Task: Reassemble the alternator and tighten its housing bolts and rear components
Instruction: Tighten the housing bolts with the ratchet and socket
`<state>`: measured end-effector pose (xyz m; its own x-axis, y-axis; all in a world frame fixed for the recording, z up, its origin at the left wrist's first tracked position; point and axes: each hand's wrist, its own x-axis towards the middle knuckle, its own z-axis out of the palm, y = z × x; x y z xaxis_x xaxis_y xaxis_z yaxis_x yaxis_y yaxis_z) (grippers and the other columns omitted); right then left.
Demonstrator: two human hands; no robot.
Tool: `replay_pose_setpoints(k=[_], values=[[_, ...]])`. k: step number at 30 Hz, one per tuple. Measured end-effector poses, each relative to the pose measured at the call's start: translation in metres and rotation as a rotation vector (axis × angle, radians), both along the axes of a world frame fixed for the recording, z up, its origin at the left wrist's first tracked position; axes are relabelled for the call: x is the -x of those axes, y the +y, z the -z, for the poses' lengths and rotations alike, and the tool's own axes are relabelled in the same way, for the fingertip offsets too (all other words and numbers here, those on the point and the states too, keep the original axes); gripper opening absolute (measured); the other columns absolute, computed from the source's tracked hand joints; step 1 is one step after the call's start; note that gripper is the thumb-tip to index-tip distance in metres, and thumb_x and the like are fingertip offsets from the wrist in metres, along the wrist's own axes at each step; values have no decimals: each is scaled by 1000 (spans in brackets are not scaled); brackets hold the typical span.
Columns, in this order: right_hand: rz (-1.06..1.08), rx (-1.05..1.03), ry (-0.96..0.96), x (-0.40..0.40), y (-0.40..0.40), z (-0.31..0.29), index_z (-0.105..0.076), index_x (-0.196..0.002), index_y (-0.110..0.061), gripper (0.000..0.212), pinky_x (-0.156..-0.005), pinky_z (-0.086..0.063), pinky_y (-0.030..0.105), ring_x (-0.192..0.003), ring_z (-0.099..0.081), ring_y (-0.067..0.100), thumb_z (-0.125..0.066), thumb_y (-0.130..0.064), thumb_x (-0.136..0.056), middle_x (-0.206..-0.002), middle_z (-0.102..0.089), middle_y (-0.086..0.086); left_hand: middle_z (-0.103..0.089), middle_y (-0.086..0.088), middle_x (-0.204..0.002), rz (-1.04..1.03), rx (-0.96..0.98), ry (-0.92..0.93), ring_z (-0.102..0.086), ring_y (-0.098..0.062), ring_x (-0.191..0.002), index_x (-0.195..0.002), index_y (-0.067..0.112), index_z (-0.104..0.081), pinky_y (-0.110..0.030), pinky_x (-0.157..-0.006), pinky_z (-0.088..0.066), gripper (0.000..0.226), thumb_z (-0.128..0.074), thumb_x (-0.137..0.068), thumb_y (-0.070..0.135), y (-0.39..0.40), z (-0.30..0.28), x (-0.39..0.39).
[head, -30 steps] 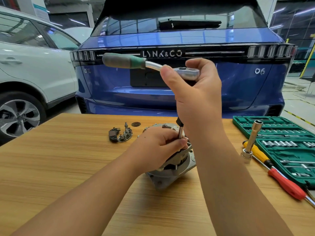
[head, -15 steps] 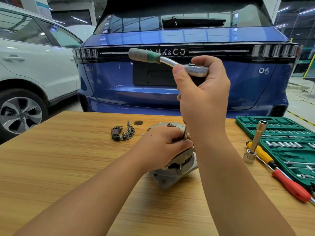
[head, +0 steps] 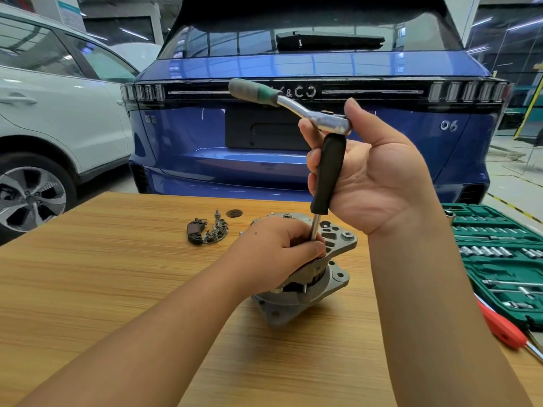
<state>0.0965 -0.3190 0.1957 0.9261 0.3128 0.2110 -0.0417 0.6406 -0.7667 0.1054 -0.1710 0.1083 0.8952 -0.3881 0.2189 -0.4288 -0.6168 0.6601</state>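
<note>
Alternator (head: 308, 277) on table (head: 117, 274), green case (head: 499, 259) holding sockets (head: 482, 251)

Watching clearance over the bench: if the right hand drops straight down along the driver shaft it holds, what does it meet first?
Probably the left hand, which grips the shaft's lower end on the alternator right under the right hand. Depth is unclear from this one view.

Alternator (head: 311, 277) on table (head: 88, 274), socket case (head: 499, 254) right.
</note>
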Motion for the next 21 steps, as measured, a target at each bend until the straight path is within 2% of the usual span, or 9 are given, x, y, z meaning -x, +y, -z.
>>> replay_pose_setpoints(k=[4, 6, 9, 12, 15, 18, 21], values=[[52, -68, 26, 4, 4, -2, -46, -146, -2, 84, -70, -45, 26, -65, -66, 15, -67, -26, -68, -115, -65, 10, -68, 24, -89, -5, 1, 15, -62, 5, -86, -97, 47, -67, -15, -70, -50, 8, -59, -98, 45, 0, -1, 1], [93, -85, 32, 5, 7, -2, -49, -143, -1, 83, -65, -48, 26, -68, -65, 16, -69, -24, -65, -115, -65, 12, -67, 24, -90, -3, -10, 14, -62, 3, -88, -102, 44, -68, -15, -72, -51, 10, -59, -98, 44, 0, -1, 1], [129, -86, 39, 7, 8, -3, -55, -135, 0, 77, -60, -49, 24, -68, -63, 14, -70, -22, -63, -109, -66, 11, -67, 25, -89, -4, -8, 17, -63, 3, -88, -98, 46, -66, -16, -73, -53, 7, -59, -98, 44, 0, -1, 2], [88, -79, 57, 8, 5, -3, -56, -130, 2, 72, -68, -48, 24, -69, -61, 15, -71, -19, -64, -99, -65, 11, -68, 23, -91, -2, -1, 23, -63, 2, -89, -100, 43, -69, -16, -73, -52, 10, -60, -98, 44, 2, 0, 3], [14, -61, 45, 8, 1, -4, -55, -134, 2, 71, -71, -46, 23, -69, -58, 14, -68, -21, -68, -90, -65, 9, -68, 22, -94, 11, -5, 33, -62, 1, -92, -105, 41, -71, -17, -74, -50, 15, -58, -99, 44, 4, -1, 3], [-56, -43, 35, 6, -4, -3, -53, -137, 1, 67, -72, -47, 25, -71, -60, 14, -62, -22, -75, -92, -69, 9, -68, 21, -100, 19, -19, 44, -61, -2, -96, -110, 40, -71, -18, -76, -49, 18, -57, -100, 43, 4, -2, 2], [-77, -61, 29, 4, -6, -3, -52, -134, 2, 60, -79, -46, 23, -72, -61, 15, -61, -20, -78, -97, -73, 12, -69, 21, -98, 16, -11, 29, -61, 0, -95, -107, 42, -72, -18, -76, -50, 17, -57, -99, 44, 4, -2, 2]])
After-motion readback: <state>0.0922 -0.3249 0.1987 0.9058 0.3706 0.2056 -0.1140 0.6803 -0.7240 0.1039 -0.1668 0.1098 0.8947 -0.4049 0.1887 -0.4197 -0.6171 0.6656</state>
